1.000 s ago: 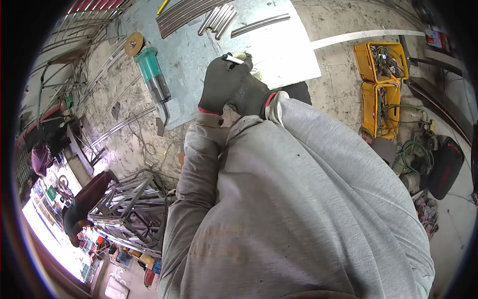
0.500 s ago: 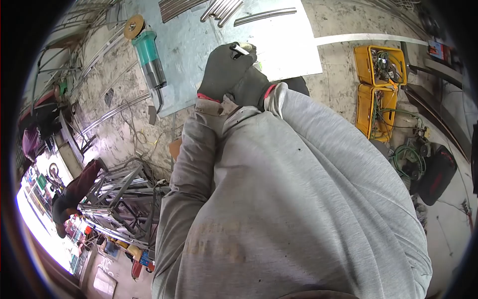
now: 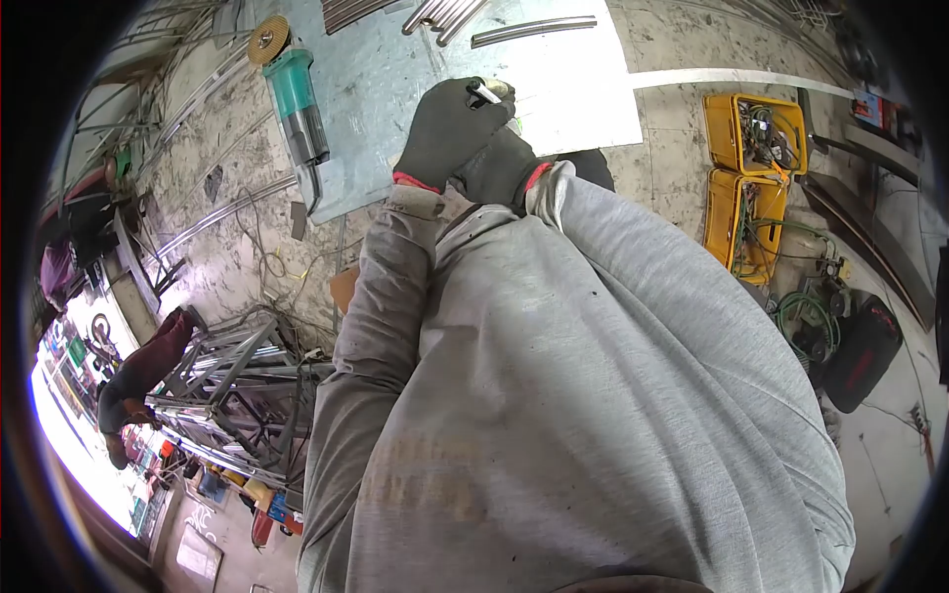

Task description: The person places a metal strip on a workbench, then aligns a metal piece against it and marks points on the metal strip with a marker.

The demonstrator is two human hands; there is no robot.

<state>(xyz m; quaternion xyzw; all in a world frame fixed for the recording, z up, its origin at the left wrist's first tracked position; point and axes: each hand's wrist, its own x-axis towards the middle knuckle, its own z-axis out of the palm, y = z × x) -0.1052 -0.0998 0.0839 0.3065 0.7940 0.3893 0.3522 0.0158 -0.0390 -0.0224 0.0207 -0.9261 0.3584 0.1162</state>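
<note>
Both of my hands wear dark gloves with red cuffs and are pressed together over the near part of a pale metal sheet (image 3: 366, 109). My left hand (image 3: 445, 133) is closed around a short, shiny metal tube (image 3: 483, 93), whose end shows between the fingers. Against it, on the right, lies my right hand (image 3: 499, 163); its fingers are mostly hidden, and a pale fingertip area shows beside the tube. Beyond the hands, several short metal tubes (image 3: 445, 15) and two longer, thin ones (image 3: 534, 31) rest on the sheet.
A green angle grinder (image 3: 294, 99) with a tan disc lies at the sheet's left side. Two yellow crates (image 3: 725, 133) of cables stand on the right. Metal frames (image 3: 232, 381) are stacked at lower left, near another person (image 3: 143, 376). A black case (image 3: 862, 354) lies far right.
The view has shifted, so the sheet, tubes and grinder sit higher in it. My hands stay together around the tube, which has turned slightly. The other person appears farther left.
</note>
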